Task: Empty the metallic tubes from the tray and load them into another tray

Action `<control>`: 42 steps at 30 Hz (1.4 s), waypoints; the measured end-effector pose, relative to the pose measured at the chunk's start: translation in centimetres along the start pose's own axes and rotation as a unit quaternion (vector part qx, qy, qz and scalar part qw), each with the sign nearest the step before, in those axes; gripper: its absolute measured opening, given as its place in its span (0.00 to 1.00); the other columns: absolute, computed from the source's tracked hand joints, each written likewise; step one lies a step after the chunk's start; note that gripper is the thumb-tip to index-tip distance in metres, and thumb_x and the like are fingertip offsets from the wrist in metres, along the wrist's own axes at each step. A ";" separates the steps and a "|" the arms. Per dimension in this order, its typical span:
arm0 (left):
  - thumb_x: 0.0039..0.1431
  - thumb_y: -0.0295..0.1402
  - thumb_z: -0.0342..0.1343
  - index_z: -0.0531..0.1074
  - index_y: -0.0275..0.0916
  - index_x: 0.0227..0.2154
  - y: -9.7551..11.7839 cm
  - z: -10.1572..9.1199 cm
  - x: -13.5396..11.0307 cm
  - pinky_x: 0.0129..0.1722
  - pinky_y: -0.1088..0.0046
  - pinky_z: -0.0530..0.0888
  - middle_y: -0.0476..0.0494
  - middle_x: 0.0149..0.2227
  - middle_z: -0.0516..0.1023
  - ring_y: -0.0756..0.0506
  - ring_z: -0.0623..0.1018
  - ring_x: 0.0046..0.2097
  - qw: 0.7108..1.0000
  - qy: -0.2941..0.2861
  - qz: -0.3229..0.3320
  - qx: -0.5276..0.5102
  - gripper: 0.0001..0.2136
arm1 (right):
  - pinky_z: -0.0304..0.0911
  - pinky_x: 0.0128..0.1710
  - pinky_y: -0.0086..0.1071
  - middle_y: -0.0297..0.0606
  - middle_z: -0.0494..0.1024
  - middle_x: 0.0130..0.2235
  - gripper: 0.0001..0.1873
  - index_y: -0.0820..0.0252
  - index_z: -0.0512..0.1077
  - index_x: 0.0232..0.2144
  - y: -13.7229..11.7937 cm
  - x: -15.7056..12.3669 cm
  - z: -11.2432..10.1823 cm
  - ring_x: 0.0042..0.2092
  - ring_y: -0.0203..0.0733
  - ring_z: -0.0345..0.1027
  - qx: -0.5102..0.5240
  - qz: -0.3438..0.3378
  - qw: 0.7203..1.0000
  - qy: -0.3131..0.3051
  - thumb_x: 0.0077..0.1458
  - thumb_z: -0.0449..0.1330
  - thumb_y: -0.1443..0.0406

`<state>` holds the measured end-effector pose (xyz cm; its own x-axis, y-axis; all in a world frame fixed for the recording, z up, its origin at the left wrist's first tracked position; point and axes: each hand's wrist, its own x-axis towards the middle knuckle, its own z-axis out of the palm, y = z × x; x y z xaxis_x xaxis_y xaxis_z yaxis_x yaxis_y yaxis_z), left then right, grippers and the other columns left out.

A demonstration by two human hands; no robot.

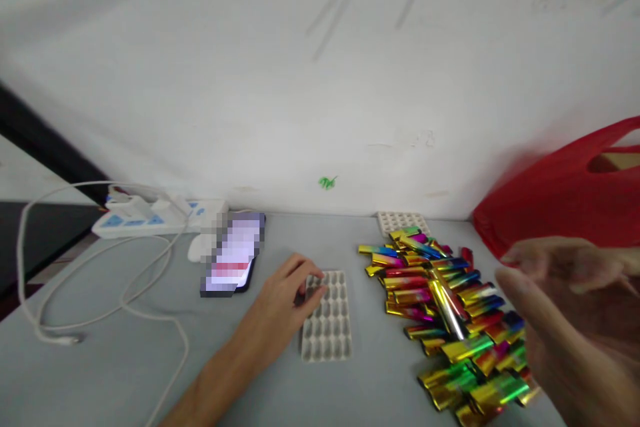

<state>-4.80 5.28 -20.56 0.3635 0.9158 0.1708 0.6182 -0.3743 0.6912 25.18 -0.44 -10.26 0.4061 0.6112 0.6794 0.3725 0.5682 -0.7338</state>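
two bare hands show over a flat grey table (125,373). the left hand (287,297) lies on the top left corner of a pale plastic tray with rows of little round pockets (327,323). its fingers (313,287) are a bit curled and press on the tray, but they hold nothing. the tray lies flat near the middle of the table.

just right of the tray is a big heap of shiny rainbow foil sticks (450,313), lying all over each other. the right hand (565,307) floats right of the heap, close to the camera and blurry. it looks open with fingers spread, and i see nothing in it.

behind the heap, by the white wall (320,80), lies a second pale pocket tray (403,221). far right of the tray bulges a red plastic bag (560,207). left of the tray lies a dark phone with a blurred screen (233,253), then a white power strip (145,217) with a long white cable (100,320).
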 end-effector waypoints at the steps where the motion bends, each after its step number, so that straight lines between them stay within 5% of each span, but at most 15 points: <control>1: 0.73 0.29 0.61 0.78 0.43 0.45 0.0 0.0 0.0 0.37 0.71 0.71 0.50 0.43 0.75 0.49 0.73 0.32 1.000 0.001 -0.001 0.000 0.04 | 0.72 0.46 0.47 0.29 0.71 0.32 0.22 0.48 0.72 0.36 0.8 1.1 0.5 0.35 0.49 0.73 -0.005 -0.001 1.000 0.007 0.48 0.81 0.65; 5: 0.72 0.29 0.61 0.79 0.43 0.45 0.0 0.1 -0.1 0.36 0.70 0.71 0.50 0.43 0.75 0.49 0.72 0.31 1.000 0.006 0.000 0.000 0.04 | 0.71 0.48 0.50 0.33 0.75 0.33 0.20 0.50 0.72 0.34 4.6 3.4 0.4 0.38 0.50 0.74 -0.053 -0.066 0.990 0.112 0.50 0.81 0.64; 9: 0.72 0.29 0.62 0.79 0.43 0.44 0.3 0.3 0.1 0.36 0.70 0.71 0.50 0.43 0.75 0.49 0.72 0.31 1.000 0.005 0.001 -0.005 0.03 | 0.72 0.50 0.51 0.34 0.78 0.34 0.20 0.50 0.72 0.37 8.0 3.0 -1.5 0.40 0.53 0.79 -0.092 -0.007 0.992 0.085 0.52 0.80 0.59; 11: 0.72 0.29 0.62 0.79 0.43 0.44 0.4 0.4 0.1 0.37 0.70 0.71 0.49 0.43 0.75 0.49 0.72 0.31 1.000 0.004 0.000 -0.006 0.03 | 0.72 0.48 0.49 0.34 0.80 0.36 0.17 0.51 0.73 0.38 8.9 2.5 -2.1 0.40 0.52 0.79 -0.133 0.017 0.991 0.014 0.56 0.78 0.57; 15: 0.72 0.30 0.61 0.78 0.42 0.43 0.4 0.6 0.2 0.36 0.70 0.71 0.49 0.42 0.75 0.49 0.72 0.31 1.000 0.004 0.004 -0.003 0.02 | 0.68 0.43 0.41 0.33 0.80 0.38 0.10 0.52 0.75 0.38 8.3 1.1 -1.7 0.40 0.47 0.76 -0.234 -0.025 0.959 -0.158 0.66 0.71 0.57; 17: 0.72 0.30 0.61 0.78 0.42 0.43 0.5 0.6 0.2 0.36 0.70 0.70 0.50 0.41 0.75 0.49 0.72 0.31 1.000 0.006 0.005 0.000 0.02 | 0.67 0.43 0.39 0.34 0.80 0.40 0.08 0.53 0.75 0.41 7.5 0.5 -1.2 0.42 0.47 0.76 -0.257 -0.071 0.944 -0.194 0.67 0.70 0.59; 25: 0.66 0.34 0.67 0.79 0.44 0.45 1.1 0.6 -0.2 0.35 0.71 0.71 0.54 0.33 0.74 0.49 0.73 0.30 0.999 0.007 -0.024 -0.027 0.06 | 0.67 0.44 0.38 0.34 0.82 0.39 0.04 0.55 0.74 0.45 7.3 -0.9 0.0 0.40 0.45 0.76 -0.285 -0.214 0.906 -0.230 0.72 0.67 0.66; 32: 0.64 0.35 0.68 0.79 0.44 0.47 2.1 1.2 -0.7 0.35 0.72 0.74 0.56 0.29 0.75 0.48 0.76 0.29 0.994 -0.034 -0.044 -0.097 0.10 | 0.68 0.48 0.43 0.39 0.82 0.42 0.05 0.55 0.73 0.48 7.0 -2.2 1.0 0.44 0.50 0.75 -0.272 -0.212 0.900 -0.269 0.73 0.65 0.68; 38: 0.74 0.36 0.57 0.80 0.44 0.42 2.6 0.4 -0.5 0.36 0.72 0.72 0.51 0.33 0.76 0.48 0.76 0.33 0.998 0.025 -0.005 -0.063 0.07 | 0.67 0.51 0.45 0.42 0.83 0.46 0.10 0.56 0.73 0.52 7.2 -2.2 1.0 0.47 0.52 0.75 -0.272 -0.212 0.898 -0.273 0.72 0.64 0.70; 42: 0.69 0.35 0.64 0.83 0.45 0.41 2.5 -0.2 -0.5 0.32 0.72 0.68 0.52 0.32 0.72 0.49 0.72 0.30 0.999 0.001 0.025 -0.023 0.03 | 0.64 0.48 0.45 0.42 0.84 0.44 0.07 0.57 0.73 0.50 7.5 -1.8 0.8 0.45 0.53 0.76 -0.309 -0.224 0.886 -0.262 0.72 0.62 0.71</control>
<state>-3.55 3.92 -18.79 0.3925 0.8961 0.2073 0.5668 -0.4131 0.7128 26.53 3.14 -16.96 -0.2810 0.6644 0.6925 0.8500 0.5074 -0.1419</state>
